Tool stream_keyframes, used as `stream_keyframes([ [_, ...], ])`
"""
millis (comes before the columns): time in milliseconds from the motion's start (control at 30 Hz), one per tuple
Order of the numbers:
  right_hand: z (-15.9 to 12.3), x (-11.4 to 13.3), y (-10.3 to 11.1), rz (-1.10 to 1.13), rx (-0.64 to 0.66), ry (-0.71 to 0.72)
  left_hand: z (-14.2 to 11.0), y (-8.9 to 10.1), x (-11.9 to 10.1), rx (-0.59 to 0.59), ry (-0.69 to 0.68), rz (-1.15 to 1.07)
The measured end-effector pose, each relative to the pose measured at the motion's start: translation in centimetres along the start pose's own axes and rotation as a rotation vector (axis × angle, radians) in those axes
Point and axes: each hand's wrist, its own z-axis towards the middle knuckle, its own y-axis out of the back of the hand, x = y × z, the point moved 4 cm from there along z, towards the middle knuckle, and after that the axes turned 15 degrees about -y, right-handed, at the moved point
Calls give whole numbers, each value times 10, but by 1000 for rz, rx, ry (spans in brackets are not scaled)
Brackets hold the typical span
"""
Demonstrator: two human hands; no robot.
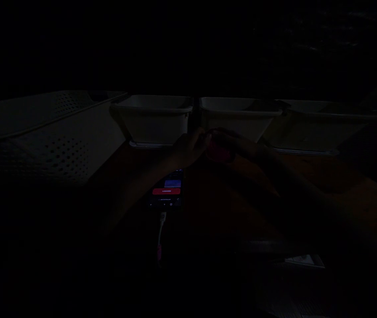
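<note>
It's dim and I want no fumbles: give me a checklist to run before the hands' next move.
1. Lighting: not ok, most of the view is dark.
2. Both hands at the red item: ok, left hand and right hand.
3. Firm grip: cannot tell.
4. Phone screen lit: ok.
5. Cable fully plugged in: cannot tell.
6. Middle tub contents: cannot tell, too dark.

A phone glows on the bench, a cable at its end. A perforated basket stands beside pale bins.
</note>
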Motion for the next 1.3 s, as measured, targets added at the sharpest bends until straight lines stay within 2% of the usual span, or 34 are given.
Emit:
stream_keyframes([
  [667,5,-7,0,39,3,-28,0,-1,-1,46,-22,98],
  [1300,3,-4,-2,24,20,-15,0,-1,-3,48,-21,82],
])
